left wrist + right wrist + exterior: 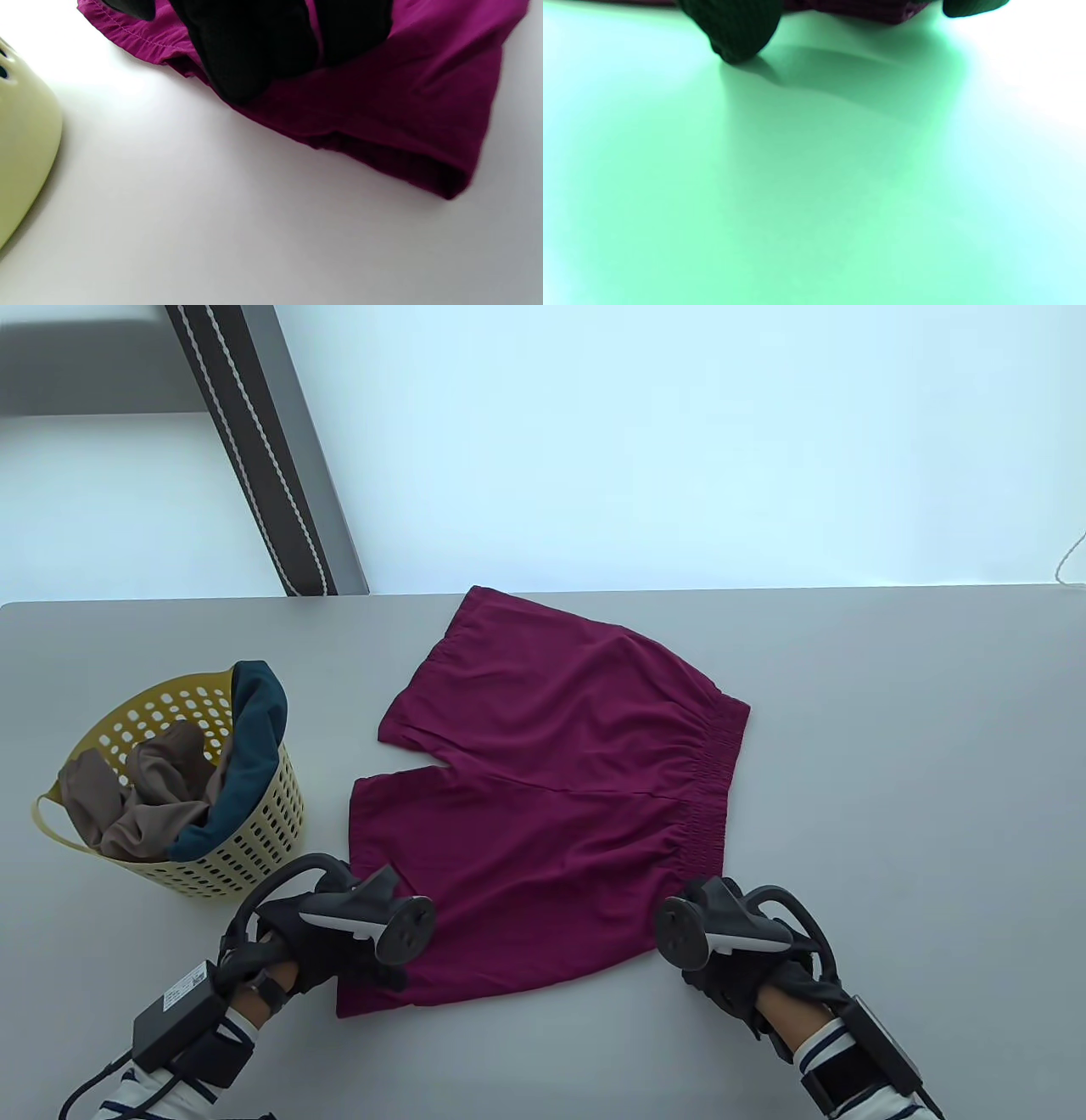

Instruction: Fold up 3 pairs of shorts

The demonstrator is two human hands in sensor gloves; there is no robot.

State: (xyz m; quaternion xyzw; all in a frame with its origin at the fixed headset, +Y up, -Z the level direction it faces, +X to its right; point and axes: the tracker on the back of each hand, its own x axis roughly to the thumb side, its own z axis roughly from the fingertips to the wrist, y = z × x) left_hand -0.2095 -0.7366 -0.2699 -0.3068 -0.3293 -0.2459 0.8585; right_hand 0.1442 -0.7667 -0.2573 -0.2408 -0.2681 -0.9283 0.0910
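L hand (pixel 339 937) pinching shorts (pixel 551 789) hem, lower left | R hand (pixel 734 954) grip prob. holding waistband corner, unclear | risk: fabric slipping, fold skewing

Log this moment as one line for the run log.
shorts: flat on table | left hand: grips near leg hem | right hand: at waistband corner, grip unclear | basket: holds more clothes

A yellow perforated basket (pixel 263 823) stands just beyond and to the left of my left hand (pixel 322 950). The grey table (pixel 891 780) spreads out past both hands. Far ahead, a dark band (pixel 254 449) with a white braided stripe slants away; a thin white cord (pixel 1071 560) shows far off, ahead and right of my right hand (pixel 738 959).
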